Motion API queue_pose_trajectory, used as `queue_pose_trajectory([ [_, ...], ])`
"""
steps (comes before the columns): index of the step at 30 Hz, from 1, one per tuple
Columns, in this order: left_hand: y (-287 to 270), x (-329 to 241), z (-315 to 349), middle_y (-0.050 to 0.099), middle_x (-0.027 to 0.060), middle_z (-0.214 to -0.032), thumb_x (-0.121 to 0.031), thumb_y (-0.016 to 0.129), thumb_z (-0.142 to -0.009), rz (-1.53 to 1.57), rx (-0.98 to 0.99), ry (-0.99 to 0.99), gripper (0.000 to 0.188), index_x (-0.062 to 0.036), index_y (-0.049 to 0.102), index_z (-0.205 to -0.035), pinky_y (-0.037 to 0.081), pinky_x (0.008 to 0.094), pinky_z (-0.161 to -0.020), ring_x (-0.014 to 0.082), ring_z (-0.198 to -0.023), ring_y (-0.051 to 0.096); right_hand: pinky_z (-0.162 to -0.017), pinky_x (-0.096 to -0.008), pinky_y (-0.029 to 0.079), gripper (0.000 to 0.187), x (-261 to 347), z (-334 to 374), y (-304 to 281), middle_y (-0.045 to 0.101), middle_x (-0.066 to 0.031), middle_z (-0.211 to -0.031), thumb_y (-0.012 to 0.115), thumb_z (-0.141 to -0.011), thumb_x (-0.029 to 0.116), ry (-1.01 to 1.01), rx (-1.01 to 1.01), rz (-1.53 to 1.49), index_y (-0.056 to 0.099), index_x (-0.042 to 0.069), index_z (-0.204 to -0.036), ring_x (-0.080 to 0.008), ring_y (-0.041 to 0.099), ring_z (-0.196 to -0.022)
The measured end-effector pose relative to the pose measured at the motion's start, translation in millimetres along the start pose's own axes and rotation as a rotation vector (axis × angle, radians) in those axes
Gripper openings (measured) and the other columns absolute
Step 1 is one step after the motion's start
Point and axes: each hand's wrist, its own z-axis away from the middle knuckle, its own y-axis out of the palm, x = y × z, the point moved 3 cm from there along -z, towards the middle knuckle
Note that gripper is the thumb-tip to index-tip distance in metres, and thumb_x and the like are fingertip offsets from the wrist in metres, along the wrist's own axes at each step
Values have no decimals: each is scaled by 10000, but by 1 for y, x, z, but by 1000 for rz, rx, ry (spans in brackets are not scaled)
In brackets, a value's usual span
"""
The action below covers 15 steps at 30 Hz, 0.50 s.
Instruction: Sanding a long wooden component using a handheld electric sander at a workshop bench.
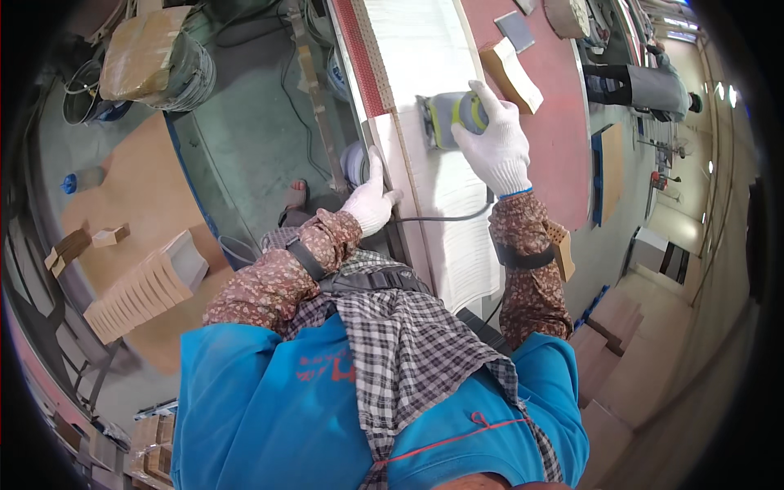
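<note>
My right hand (501, 150), in a white knit glove, is wrapped round a grey and lime-green electric sander (445, 113). The sander sits on a long white panel (453, 214) with a finely rippled surface. From near its rear a dark power cord (445, 218) runs left across the panel. My left hand (371, 202), gloved the same way, lies at the panel's left edge with index finger and thumb spread; what its other fingers touch is hidden. Along that edge runs a narrow brown strip (406, 159).
The panel lies on a red-topped workbench (555, 155). A curved wooden block (513, 75) and a grey flat pad (514, 31) lie to its right. On the left, a brown board (135, 184) carries a row of curved pieces (143, 290). Another person (653, 88) stands far right.
</note>
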Motion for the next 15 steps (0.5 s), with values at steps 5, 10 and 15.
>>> queue_pose_trajectory([
  [5, -1, 0, 0, 686, 429, -1119, -272, 621, -1061, 30, -2, 34, 1087, -51, -257, -1662, 523, 503, -1002, 508, -1058, 715, -966, -464, 615, 697, -11, 7, -4, 558, -239, -1413, 806, -878, 263, -5, 9, 160, 563, 294, -1531, -403, 740, -1119],
  [10, 1, 4, -2, 717, 373, -1073, -254, 635, -1054, -4, -44, 38, 1067, -32, -202, -1678, 550, 473, -942, 435, -997, 745, -888, -474, 637, 712, -26, 6, 1, 555, -248, -1405, 816, -867, 266, 9, -132, 352, 561, 279, -1532, -392, 759, -1054],
  [15, -1, -1, 1, 725, 321, -982, -226, 626, -1054, 40, 1, -6, 1065, -31, -219, -1673, 556, 474, -910, 432, -951, 743, -875, -469, 640, 700, -22, 7, 2, 553, -249, -1400, 820, -868, 274, -84, -28, 167, 564, 270, -1520, -412, 756, -1055],
])
